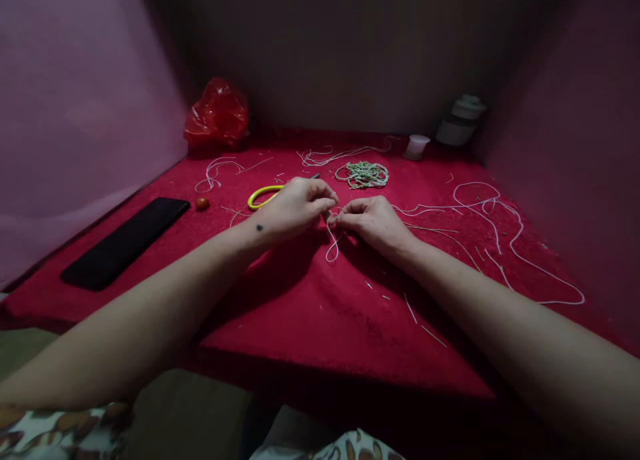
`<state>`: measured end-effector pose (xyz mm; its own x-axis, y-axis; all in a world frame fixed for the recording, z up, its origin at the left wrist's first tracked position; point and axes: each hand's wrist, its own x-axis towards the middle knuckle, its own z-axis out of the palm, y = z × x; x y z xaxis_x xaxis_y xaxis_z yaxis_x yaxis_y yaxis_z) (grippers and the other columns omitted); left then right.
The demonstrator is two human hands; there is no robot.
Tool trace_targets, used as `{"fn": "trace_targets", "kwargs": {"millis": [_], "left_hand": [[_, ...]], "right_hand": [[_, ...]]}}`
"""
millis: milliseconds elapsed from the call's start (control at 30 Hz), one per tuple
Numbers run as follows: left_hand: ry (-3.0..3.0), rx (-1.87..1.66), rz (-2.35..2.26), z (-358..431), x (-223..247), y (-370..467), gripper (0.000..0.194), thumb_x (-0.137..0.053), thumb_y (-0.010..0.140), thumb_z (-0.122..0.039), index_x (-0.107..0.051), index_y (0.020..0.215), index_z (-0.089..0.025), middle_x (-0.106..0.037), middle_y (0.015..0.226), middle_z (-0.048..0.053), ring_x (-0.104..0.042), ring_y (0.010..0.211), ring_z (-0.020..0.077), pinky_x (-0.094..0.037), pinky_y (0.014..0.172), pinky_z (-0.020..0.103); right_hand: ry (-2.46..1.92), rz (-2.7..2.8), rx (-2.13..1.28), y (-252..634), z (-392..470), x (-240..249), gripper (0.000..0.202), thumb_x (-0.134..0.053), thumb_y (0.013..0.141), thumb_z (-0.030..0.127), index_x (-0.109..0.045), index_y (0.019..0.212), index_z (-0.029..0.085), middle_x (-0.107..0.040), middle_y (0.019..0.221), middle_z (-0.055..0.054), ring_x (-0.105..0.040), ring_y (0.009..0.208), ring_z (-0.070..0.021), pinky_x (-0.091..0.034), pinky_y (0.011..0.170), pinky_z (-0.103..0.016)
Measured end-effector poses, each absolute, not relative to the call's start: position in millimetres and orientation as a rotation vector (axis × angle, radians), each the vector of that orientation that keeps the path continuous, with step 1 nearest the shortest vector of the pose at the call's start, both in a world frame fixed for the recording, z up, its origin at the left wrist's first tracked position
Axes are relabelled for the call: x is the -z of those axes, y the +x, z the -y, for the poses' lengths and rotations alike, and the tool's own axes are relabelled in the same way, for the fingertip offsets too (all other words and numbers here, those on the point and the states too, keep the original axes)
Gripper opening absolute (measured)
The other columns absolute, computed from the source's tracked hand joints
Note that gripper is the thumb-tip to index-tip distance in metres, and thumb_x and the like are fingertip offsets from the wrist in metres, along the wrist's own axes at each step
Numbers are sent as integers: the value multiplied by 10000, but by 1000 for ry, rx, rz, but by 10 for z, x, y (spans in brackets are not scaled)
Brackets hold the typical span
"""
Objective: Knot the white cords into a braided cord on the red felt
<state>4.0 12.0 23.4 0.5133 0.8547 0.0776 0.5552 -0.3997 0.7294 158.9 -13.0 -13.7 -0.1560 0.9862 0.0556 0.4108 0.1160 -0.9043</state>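
Observation:
Above the middle of the red-covered table, my left hand (303, 207) and my right hand (374, 221) meet with their fingertips close together. Both are closed in a pinch on a thin pale cord (332, 253), which hangs between them in a small twisted loop. Exactly how the strands cross at the fingertips is too small to make out. Scissors with a yellow handle (257, 199) lie behind my left hand, partly hidden by it. Just beyond my hands rests a bundle of green and white braided cord (367, 175).
A black phone (127, 242) and a small reddish-brown ball (202, 204) lie to the left. A red plastic bag (218, 113) stands at the back left. At the back right are a small white cup (417, 145) and a white container (459, 121). Loose cord (520, 230) spreads across the right side.

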Motion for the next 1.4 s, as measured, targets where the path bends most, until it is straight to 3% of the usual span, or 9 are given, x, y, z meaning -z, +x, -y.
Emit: {"fn": "trace_targets", "kwargs": {"millis": [167, 267, 433, 633, 767, 867, 1133, 1333, 1400], "left_hand": [[1763, -515, -1106, -59, -356, -81, 172, -524, 756, -153, -574, 919, -131, -626, 692, 38, -447, 414, 42, -316, 384, 176], [1891, -350, -1139, -26, -373, -159, 81, -537, 752, -196, -585, 792, -144, -588, 579, 9, -430, 377, 45, -297, 369, 180], [2259, 86, -1014, 6, -295, -191, 241, -461, 800, -308, -636, 704, -172, -545, 490, -17, -458, 398, 69, -319, 415, 190], [2701, -199, -1646, -148, -174, -231, 302, -459, 789, -269, -602, 1031, -156, -646, 800, 84, -569, 672, 174, -365, 585, 261], [2557, -203, -1554, -118, -242, -245, 237, -489, 769, -298, -630, 899, -158, -634, 726, 47, -554, 630, 149, -354, 564, 239], [2427, -209, -1351, -37, -256, -169, 277, -543, 739, -337, -629, 933, -160, -601, 638, 2, -515, 569, 113, -338, 529, 212], [2511, -62, -1293, -83, -143, -115, 146, -478, 733, -210, -609, 739, -147, -579, 629, 4, -467, 561, 102, -324, 545, 223], [2479, -142, -1259, -53, -151, -106, 185, -490, 744, -272, -595, 843, -158, -584, 649, 1, -488, 573, 110, -326, 532, 222], [2471, -154, -1253, -39, -137, -69, 171, -490, 748, -278, -595, 794, -151, -569, 616, -4, -476, 554, 104, -319, 523, 221]], "right_hand": [[-1394, 1632, -1037, 1601, 152, 78, 117, -556, 673, 192, -600, 592, 119, -507, 476, 11, -399, 421, -71, -292, 413, -221], [-1410, 1631, -1036, 1603, 143, 82, 118, -550, 670, 184, -628, 621, 110, -527, 486, -1, -419, 432, -79, -306, 418, -223], [-1404, 1623, -1024, 1605, 116, 116, 114, -558, 662, 185, -629, 612, 113, -533, 496, -1, -426, 443, -76, -314, 429, -217], [-1418, 1629, -1033, 1607, 133, 92, 136, -569, 671, 204, -651, 628, 105, -527, 482, 4, -419, 432, -72, -301, 421, -216], [-1408, 1642, -1022, 1612, 133, 91, 147, -562, 669, 213, -654, 626, 106, -524, 475, 7, -421, 437, -76, -303, 426, -219], [-1408, 1631, -1027, 1613, 127, 96, 134, -566, 659, 214, -634, 610, 110, -524, 477, 6, -418, 427, -75, -301, 427, -225], [-1418, 1646, -1022, 1614, 108, 114, 110, -562, 645, 195, -608, 578, 120, -513, 475, 11, -398, 413, -67, -282, 419, -224], [-1402, 1645, -1028, 1623, 86, 146, 95, -556, 629, 186, -604, 576, 124, -511, 479, 12, -398, 425, -69, -289, 429, -223], [-1393, 1636, -1032, 1623, 89, 144, 91, -553, 629, 183, -605, 582, 125, -511, 481, 12, -401, 427, -71, -290, 428, -222]]}}
